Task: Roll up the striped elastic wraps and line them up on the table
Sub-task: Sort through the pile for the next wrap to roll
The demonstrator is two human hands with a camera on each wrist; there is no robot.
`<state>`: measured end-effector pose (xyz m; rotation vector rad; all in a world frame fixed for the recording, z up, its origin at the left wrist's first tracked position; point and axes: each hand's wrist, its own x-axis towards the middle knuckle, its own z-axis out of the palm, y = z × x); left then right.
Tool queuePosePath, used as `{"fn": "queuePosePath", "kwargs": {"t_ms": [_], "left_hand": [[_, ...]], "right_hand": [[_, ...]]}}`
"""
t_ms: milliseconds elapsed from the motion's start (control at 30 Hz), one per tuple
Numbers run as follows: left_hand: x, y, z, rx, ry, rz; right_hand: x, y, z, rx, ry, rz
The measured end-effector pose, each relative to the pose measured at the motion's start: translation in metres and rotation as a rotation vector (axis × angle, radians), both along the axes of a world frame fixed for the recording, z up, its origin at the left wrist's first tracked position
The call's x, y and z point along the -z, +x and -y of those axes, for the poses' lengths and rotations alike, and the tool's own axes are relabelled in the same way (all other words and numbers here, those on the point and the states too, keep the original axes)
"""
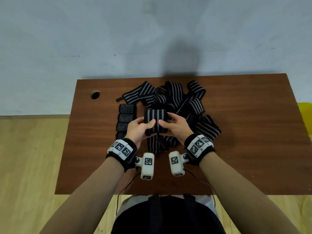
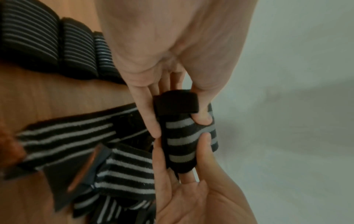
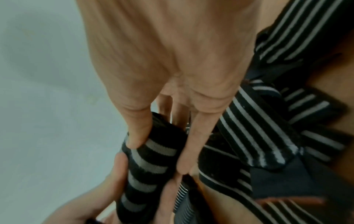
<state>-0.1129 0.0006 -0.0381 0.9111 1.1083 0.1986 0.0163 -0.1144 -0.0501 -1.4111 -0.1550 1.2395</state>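
- Wrap in hand (image 1: 156,121): a black elastic wrap with grey stripes, mostly rolled, is held above the middle of the counter (image 1: 244,115), between the two hands. Its stripes run near to far in the head view, so the roll's long axis lies left to right. A loose tail (image 1: 154,144) hangs from it toward the near edge.
- Left hand (image 1: 140,130): the grip is closed round the left end of the roll, thumb on top, fingers curled beneath. In the left wrist view a plain black tab (image 2: 176,104) is seen at this end, beside the thumb.
- Right hand (image 1: 175,127): the grip is closed round the right end, thumb on top, fingers behind.
- Finished rolls (image 1: 125,121): four rolled wraps are lined up in a near-to-far column, just left of the left hand, their long axes left to right.
- Unrolled wraps (image 1: 177,97): a loose heap is spread at the far middle and right of the counter, under and beyond the hands.
- Relation governing the coming move: the row lies to the left of the held roll, the left hand is judged the nearer, and the roll's axis already matches the row's.
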Motion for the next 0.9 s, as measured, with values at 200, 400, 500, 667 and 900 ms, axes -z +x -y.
{"fn": "queuePosePath", "kwargs": {"t_ms": [200, 400, 500, 667, 900], "left_hand": [[0.027, -0.027, -0.047, 0.121, -0.053, 0.004], [0.043, -0.033, -0.096, 0.168, -0.075, -0.049], [0.048, -0.031, -0.113, 0.154, -0.072, -0.071], [0.060, -0.032, -0.131, 0.095, -0.047, -0.090], [0.074, -0.020, -0.138, 0.086, -0.003, -0.092]], "right_hand": [[0.019, -0.032, -0.037, -0.002, -0.078, 0.036], [0.037, -0.048, -0.080, 0.003, -0.187, 0.086], [0.039, -0.045, -0.100, 0.015, -0.223, 0.073], [0.050, -0.041, -0.125, 0.034, -0.286, 0.046], [0.071, -0.033, -0.130, 0.029, -0.324, 0.134]]}}
